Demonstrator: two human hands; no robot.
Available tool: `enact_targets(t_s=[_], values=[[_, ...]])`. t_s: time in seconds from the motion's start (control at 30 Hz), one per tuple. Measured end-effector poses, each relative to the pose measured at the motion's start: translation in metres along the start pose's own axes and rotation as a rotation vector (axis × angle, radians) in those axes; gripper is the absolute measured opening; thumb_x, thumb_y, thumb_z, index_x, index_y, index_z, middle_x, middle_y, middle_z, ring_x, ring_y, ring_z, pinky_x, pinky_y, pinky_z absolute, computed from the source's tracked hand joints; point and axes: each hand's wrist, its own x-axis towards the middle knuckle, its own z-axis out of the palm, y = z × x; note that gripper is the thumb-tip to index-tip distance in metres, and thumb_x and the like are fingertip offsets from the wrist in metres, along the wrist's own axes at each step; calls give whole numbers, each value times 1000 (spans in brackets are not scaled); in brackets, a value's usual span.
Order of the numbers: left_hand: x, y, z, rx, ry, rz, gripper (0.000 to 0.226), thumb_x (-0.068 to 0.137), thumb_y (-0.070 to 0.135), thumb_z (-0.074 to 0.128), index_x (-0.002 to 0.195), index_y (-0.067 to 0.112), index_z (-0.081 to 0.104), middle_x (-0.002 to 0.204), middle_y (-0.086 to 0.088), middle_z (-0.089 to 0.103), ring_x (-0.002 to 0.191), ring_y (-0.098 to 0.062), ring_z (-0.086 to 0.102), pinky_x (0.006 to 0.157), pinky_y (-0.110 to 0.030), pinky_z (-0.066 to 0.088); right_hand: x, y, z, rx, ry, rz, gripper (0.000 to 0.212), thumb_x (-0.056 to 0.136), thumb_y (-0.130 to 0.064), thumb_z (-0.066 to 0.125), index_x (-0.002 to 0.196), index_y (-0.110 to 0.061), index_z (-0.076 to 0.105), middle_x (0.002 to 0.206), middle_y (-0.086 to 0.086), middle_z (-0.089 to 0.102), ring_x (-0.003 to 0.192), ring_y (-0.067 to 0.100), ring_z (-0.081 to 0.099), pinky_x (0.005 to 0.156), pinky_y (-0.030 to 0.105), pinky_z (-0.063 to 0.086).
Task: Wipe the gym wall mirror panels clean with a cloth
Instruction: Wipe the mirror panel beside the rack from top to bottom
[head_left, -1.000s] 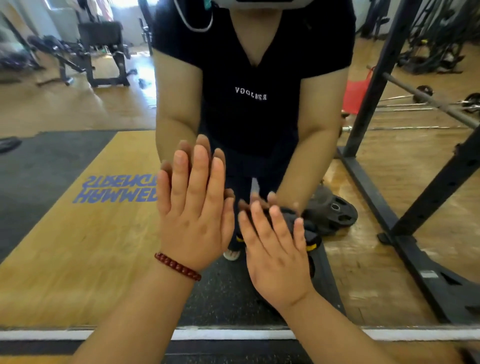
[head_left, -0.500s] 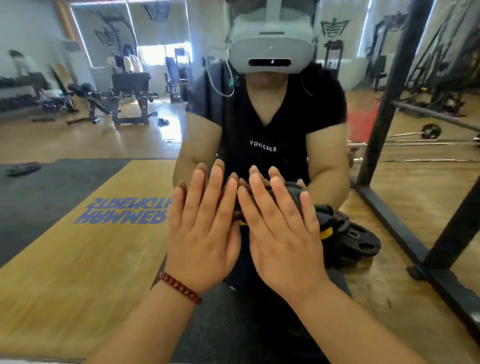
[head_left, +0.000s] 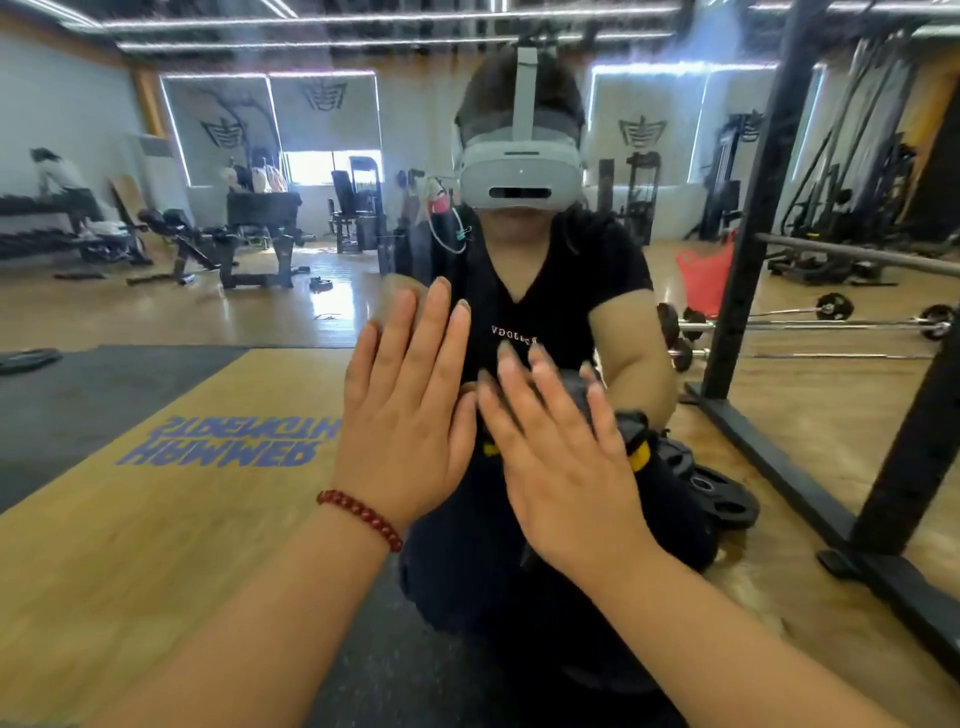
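Mirror panel (head_left: 156, 467) fills the view straight ahead, with both hands flat against the glass. The right hand (head_left: 566, 467) has its fingers spread over a dark cloth (head_left: 631, 441) with yellow trim, pinning it to the glass so a wide patch gets rubbed. The left hand (head_left: 410, 415), fingers straight and together, leans bare on the panel just beside it, probably for steadying.

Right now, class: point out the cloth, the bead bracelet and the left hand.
cloth (head_left: 631, 434): head view, dark fold with yellow edge, right of the right hand.
bead bracelet (head_left: 361, 514): head view, red beads across the wrist.
left hand (head_left: 405, 415): head view, back of the hand.
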Motion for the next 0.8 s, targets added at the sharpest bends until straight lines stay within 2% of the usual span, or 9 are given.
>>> enact_targets(t_s=[0.13,0.2,0.3,0.4,0.47,0.5,0.6,0.7,0.8], values=[[-23,4,4,-2,-42,-7,64,98,30,40,154,7,19,162,-8,11,151,-27,7,123,-49,8,63,12,-19,163,133,271,60,101,-23,39,157,-17,20,165,7,14,152,26,9,122,46,-6],[-29,8,6,-9,-45,-27,64,99,30,39,154,6,18,162,-9,11,151,-28,7,122,-50,8,49,9,-11,115,145,224,58,103,-24,38,157,-17,21,164,6,15,152,25,12,123,46,-1],[-39,15,12,-24,-31,-59,63,99,31,36,154,6,18,162,-7,9,151,-27,4,122,-49,6,-26,-10,17,-3,12,-5,60,103,-26,36,159,-19,16,166,4,6,153,24,9,122,48,6],[-54,20,17,-14,-63,-73,65,99,31,36,155,7,14,162,-6,4,152,-24,-3,123,-47,2,-84,-17,31,-45,-116,-173,62,99,-26,34,159,-21,17,167,2,-3,153,22,2,123,45,-1],[-64,21,19,-3,-69,-68,65,99,32,36,155,7,14,164,-6,-2,152,-23,-7,123,-44,-1,-66,-12,24,-46,-69,-131,58,102,-22,28,159,-21,17,166,3,0,153,22,4,123,45,-1],[-68,23,20,-2,-75,-71,65,100,33,35,155,7,13,164,-5,-8,152,-23,-8,123,-44,-2,-47,-9,18,-10,-16,-48,56,103,-21,25,158,-20,16,165,5,3,153,23,6,123,46,0],[-82,29,26,-19,-82,-98,68,100,35,34,155,8,6,163,0,-19,151,-21,-13,123,-43,-5,0,3,9,124,139,187,55,102,-16,32,156,-17,20,161,5,9,151,24,10,123,46,0],[-99,41,33,-45,-84,-135,73,99,35,35,157,14,-4,162,1,-22,151,-21,-15,122,-44,-7,-23,-6,23,95,177,129,54,103,-18,37,156,-17,24,161,5,17,150,25,20,122,46,6],[-124,50,42,-83,-101,-150,75,99,32,36,157,16,-8,162,1,-21,151,-22,-14,123,-44,-5,-101,-35,51,60,14,-14,60,102,-20,36,158,-17,16,165,5,7,153,23,7,123,46,3]])
